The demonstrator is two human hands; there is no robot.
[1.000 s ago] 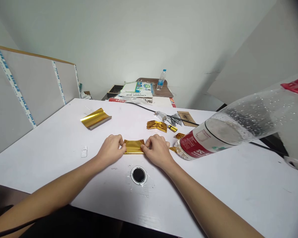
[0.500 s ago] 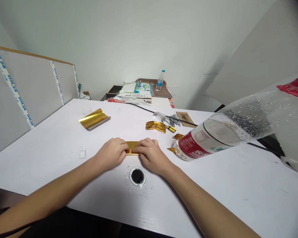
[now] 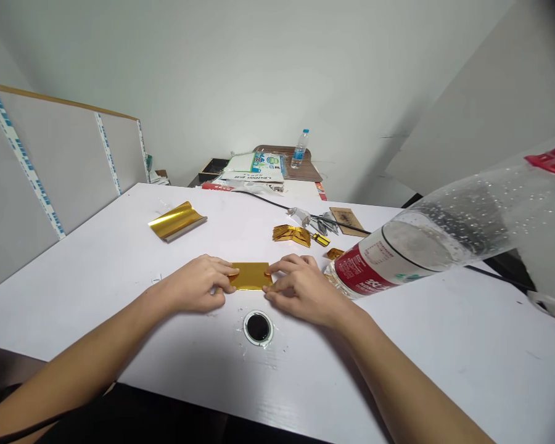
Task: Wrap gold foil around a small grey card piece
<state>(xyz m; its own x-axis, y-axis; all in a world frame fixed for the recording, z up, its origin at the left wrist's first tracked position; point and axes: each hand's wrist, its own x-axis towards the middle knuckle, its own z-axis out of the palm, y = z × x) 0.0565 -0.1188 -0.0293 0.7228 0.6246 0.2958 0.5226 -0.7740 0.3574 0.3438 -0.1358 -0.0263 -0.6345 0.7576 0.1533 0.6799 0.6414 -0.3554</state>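
A flat rectangle of gold foil (image 3: 250, 276) lies on the white table between my hands. My left hand (image 3: 203, 283) has its fingers on the foil's left end, and my right hand (image 3: 298, 287) has its fingertips on the right end. Just nearer to me is a round black disc with a white rim (image 3: 258, 327), set in the table. A curled gold sheet (image 3: 177, 221) rests at the back left. Folded gold pieces (image 3: 291, 235) are stacked behind my right hand, beside a yellow and black object (image 3: 321, 240).
A large clear bottle with a red label (image 3: 365, 262) leans at the right. Behind the gold stack are silver foil pieces (image 3: 326, 223), a brown card (image 3: 349, 221) and a black cable. A small water bottle (image 3: 300, 150) stands farther back.
My hands have moved apart toward the two ends of the gold foil, so more of its surface shows. My left forearm now covers most of the small white scrap.
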